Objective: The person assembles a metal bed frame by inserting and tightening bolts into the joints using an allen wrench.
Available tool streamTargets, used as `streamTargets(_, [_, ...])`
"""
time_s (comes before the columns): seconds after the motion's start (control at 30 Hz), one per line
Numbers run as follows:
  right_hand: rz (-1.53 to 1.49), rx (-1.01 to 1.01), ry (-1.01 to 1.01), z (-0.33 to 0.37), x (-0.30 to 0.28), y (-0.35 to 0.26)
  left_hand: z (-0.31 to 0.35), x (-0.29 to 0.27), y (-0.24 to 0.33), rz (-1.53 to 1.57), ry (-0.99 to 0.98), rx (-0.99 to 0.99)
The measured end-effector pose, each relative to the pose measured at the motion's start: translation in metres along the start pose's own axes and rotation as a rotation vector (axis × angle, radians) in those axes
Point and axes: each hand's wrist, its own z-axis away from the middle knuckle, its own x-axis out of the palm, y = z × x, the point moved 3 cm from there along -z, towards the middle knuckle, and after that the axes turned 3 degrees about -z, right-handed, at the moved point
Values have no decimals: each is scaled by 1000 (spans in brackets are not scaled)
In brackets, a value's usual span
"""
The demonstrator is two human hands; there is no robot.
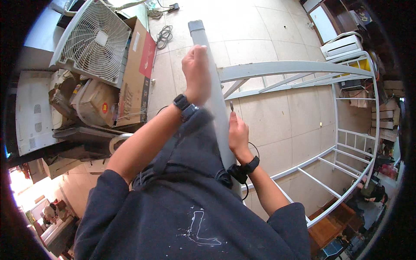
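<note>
A thick grey post (221, 117) with a grey end cap (196, 26) runs away from my body, part of a white-grey metal bed frame (294, 67). My left hand (197, 78), slightly blurred, is curled closed at the post's left side near its far end; whatever its fingers hold is hidden. On the right side of the post, my right hand (238, 133) is closed around a small metal tool (232, 106). Only the tool's dark rounded tip rises above the thumb, close to where the frame's side rail joins the post.
The frame's ladder-like rails (331, 180) stretch over the tiled floor to the right. At left stand a fan grille (97, 41), a cardboard box (138, 73) and a white panel (32, 112). A black cable (164, 37) lies coiled on the floor. A person (373, 193) is at far right.
</note>
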Motion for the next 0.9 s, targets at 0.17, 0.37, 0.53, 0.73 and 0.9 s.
streamTargets(0.17, [-12,-84,45,-1,-1,-2,10,-7,5,63,-20,29])
streamTargets(0.37, [-69,-43,69,10,0,1,23,5,4,-53,13,79])
streamTargets(0.53, [-58,-91,32,17,-6,0,31,21,13,-76,36,54])
streamTargets(0.73, [-37,18,-52,33,-5,33,38,12,17,-180,69,153])
streamTargets(0.9, [-36,13,-91,32,-9,21,43,13,9,-281,-55,301])
